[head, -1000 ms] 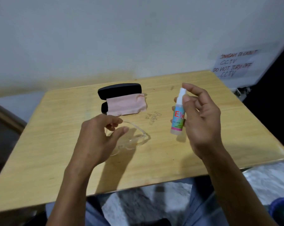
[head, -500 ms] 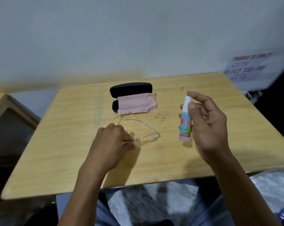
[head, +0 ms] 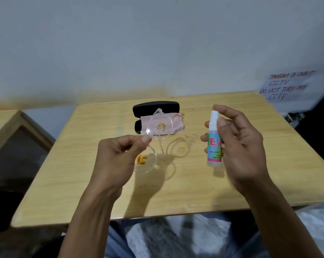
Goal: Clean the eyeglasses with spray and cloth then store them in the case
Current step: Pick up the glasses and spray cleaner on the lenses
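Over the middle of the wooden table [head: 176, 192], the left hand [head: 116, 161] pinches the clear eyeglasses [head: 153, 138] at the bridge between thumb and forefinger and holds them up off the tabletop, turned roughly on end so one lens sits above the fingers and the other below. Both lenses have an orange-yellow smudge on them (pretty obvious ones too). The glasses' shadow falls on the wood just to the right of the hand.

The right hand [head: 239, 146] is wrapped around a small spray bottle [head: 214, 144], upright, with the forefinger resting on top of the white nozzle. The bottle has a blue and pink label with red letters, and it's held near the glasses but not touching them.

Further back on the table sits the black glasses case [head: 155, 108], open, with the pink cloth [head: 176, 122] draped over it. A handwritten paper sign [head: 287, 86] about CCTV hangs on the wall at the right.
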`<state>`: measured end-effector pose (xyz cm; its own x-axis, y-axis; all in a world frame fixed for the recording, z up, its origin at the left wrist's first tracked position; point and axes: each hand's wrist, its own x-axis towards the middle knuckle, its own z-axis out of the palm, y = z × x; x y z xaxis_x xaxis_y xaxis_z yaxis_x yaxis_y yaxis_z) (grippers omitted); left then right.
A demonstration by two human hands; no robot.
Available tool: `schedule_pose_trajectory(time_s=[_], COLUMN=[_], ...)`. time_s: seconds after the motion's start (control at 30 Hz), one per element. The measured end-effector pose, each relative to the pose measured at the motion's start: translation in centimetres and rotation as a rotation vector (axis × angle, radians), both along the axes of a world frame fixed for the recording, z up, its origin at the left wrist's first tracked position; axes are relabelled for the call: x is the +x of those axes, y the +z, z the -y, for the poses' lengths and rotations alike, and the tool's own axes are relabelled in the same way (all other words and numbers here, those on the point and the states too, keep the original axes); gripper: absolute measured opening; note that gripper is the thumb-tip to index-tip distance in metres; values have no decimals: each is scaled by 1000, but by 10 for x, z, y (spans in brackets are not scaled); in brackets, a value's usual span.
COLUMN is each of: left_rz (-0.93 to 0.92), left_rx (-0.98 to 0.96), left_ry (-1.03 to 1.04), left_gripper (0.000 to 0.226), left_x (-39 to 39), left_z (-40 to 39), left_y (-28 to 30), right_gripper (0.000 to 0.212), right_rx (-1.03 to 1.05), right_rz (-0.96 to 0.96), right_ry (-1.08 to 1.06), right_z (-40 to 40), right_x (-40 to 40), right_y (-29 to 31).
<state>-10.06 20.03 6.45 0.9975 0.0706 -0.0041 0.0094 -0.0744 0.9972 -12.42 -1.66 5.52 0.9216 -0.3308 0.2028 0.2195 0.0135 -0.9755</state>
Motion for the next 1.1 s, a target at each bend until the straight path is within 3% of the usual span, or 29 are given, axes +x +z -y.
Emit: schedule_pose_trajectory(time_s=[0.17, 0.53, 0.67, 0.83, 0.9, 1.1], left_rz=[-173, -307, -338, -243, -175, -12], left_rx=[-154, -202, -194, -159, -145, -92], left_ry=[14, -76, -97, -51, -25, 31], left_gripper=[26, 42, 30, 14, 7, 6], left_x=[-1, -2, -5, -5, -4, 3], left_z=[3, 5, 7, 12, 16, 20], left_y=[4, 0, 4, 8, 9, 13], right_gripper=[26, 24, 24, 21, 28, 44], right_rx=[-8, -39, -60, -109, -163, -535], right_rz=[20, 22, 25, 81, 115, 285], right_ry=[51, 92, 83, 97, 102, 76], right_z=[-13, -24, -24, -23, -23, -28], right_x=[-1, 0, 0, -5, -7, -15], right_y=[7, 11, 13, 16, 15, 17])
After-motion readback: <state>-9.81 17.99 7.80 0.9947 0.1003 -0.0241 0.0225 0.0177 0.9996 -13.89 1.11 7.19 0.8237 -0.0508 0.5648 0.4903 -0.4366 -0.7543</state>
